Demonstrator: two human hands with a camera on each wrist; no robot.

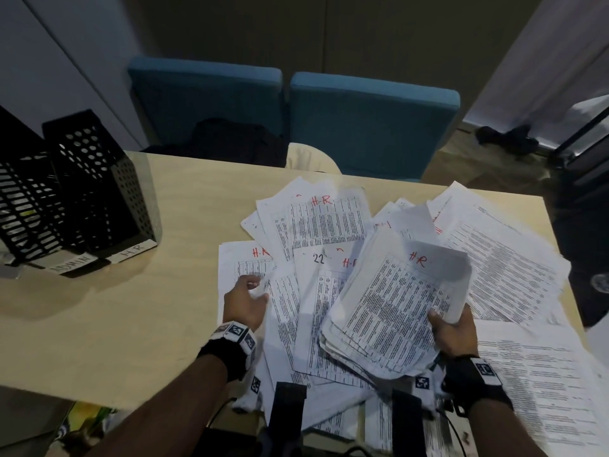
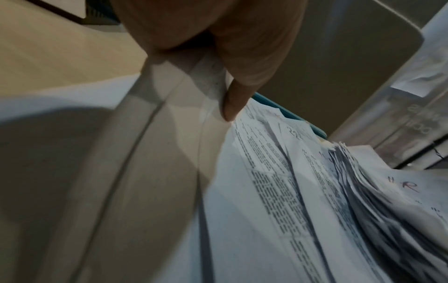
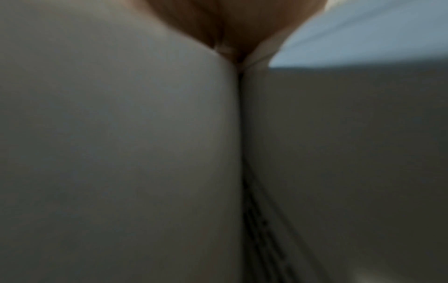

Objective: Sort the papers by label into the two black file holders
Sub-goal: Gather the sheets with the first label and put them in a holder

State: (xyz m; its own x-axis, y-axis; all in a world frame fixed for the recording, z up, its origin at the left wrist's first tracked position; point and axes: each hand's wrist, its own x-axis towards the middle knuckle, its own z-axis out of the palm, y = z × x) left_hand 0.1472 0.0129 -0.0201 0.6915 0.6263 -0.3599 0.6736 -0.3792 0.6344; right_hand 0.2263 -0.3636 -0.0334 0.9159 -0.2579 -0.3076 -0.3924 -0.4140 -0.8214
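Fingers (image 1: 438,319) of my right hand (image 1: 453,328) are clamped on the near edge of a thick bundle of H.R sheets (image 1: 395,301), thumb on top, the bundle lifted and fanning above the heap at the right half of the worktop (image 1: 131,308). My left hand (image 1: 245,300) is down at the heap's left edge, its fingers (image 2: 234,101) pinching a single sheet (image 2: 211,76); the wrist view shows the paper pressed between thumb and forefinger.

The rest of the papers (image 1: 329,225) lie scattered from the far edge to the near edge, some overhanging toward me. The two black file holders (image 1: 82,196) stand at the far left corner, tagged ADMIN and H.R, well apart from the heap.

Risks as I read it: that bundle is held by one corner only and already splaying, so a swing toward the holders could shed pages. The sheets under my left hand overlap, so I may drag a neighbour along and misfile it. Only top labels show; an ADMIN page could hide inside the bundle. Overhanging pages could slide off the near edge.
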